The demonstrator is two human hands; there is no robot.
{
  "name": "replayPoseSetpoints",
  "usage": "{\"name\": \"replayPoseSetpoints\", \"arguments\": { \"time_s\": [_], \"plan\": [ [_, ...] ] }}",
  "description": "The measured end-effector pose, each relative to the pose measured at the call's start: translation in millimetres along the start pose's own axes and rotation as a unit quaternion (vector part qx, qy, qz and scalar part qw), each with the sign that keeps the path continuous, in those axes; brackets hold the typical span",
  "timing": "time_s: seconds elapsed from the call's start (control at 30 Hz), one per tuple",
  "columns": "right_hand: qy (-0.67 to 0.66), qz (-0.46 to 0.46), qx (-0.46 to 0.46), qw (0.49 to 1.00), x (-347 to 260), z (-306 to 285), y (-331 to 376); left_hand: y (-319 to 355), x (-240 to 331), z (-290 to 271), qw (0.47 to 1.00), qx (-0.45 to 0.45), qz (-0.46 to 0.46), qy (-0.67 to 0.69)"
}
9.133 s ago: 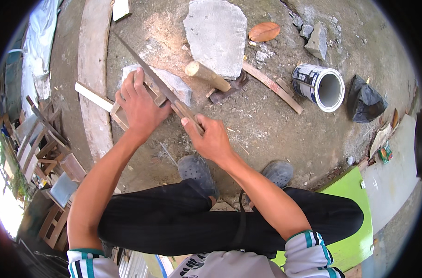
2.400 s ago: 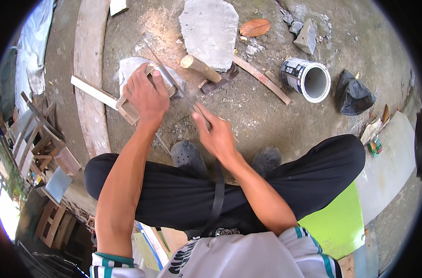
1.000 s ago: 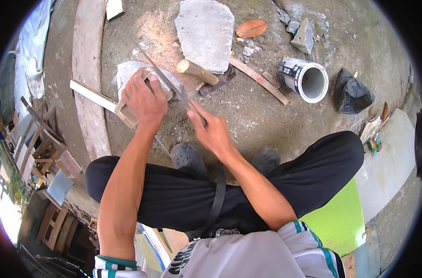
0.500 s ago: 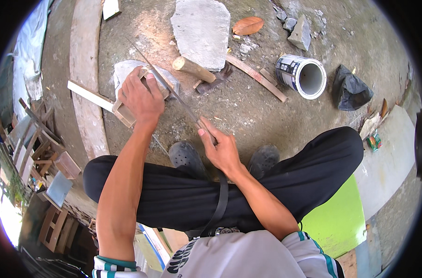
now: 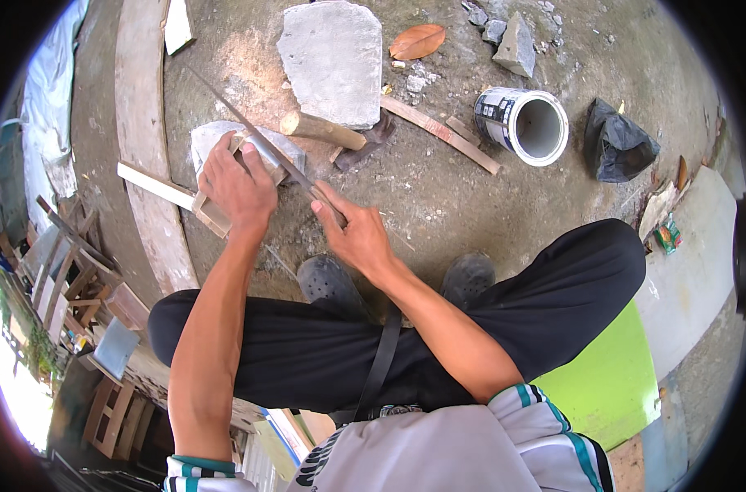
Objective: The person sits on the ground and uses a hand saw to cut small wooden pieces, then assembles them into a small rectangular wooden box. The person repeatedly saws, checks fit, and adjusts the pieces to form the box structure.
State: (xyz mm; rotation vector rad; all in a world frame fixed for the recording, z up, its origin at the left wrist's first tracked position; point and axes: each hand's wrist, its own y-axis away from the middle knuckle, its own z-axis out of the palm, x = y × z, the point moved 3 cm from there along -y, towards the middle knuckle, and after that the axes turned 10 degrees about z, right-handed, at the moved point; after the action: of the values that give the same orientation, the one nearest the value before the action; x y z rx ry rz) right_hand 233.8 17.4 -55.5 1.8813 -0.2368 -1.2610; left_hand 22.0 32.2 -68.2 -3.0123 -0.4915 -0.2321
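My left hand (image 5: 235,187) presses a small wooden piece (image 5: 211,215) down against a grey stone block (image 5: 211,138) on the ground. My right hand (image 5: 352,234) grips the wooden handle of a thin hand saw (image 5: 258,143); its blade runs up and left across the wooden piece, under my left fingers. A long pale wooden strip (image 5: 153,184) sticks out to the left from beneath my left hand. I am squatting, both shoes just below my hands.
A large flat concrete slab (image 5: 334,59) lies ahead, a hammer with a wooden handle (image 5: 324,131) beside it. A wooden slat (image 5: 438,134), a white open can (image 5: 525,123), a black bag (image 5: 619,148) and a curved plank (image 5: 143,139) lie around. A green seat (image 5: 607,369) is behind me.
Over the frames my right hand slides the saw back and forth across the wooden piece; since half a second ago it has pushed forward. My left hand stays pressed on the wood.
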Motion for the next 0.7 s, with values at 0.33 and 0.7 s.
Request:
{"name": "replayPoseSetpoints", "arguments": {
  "time_s": [0.33, 0.7],
  "plan": [
    [0.025, 0.029, -0.031, 0.999, -9, -4, -10, 0, -1, 1, 1.0, -0.001, 0.001, -0.005],
    [0.014, 0.034, -0.051, 0.998, -2, -8, -1, 1, 0, -1, 1.0, 0.003, -0.006, -0.005]
  ]
}}
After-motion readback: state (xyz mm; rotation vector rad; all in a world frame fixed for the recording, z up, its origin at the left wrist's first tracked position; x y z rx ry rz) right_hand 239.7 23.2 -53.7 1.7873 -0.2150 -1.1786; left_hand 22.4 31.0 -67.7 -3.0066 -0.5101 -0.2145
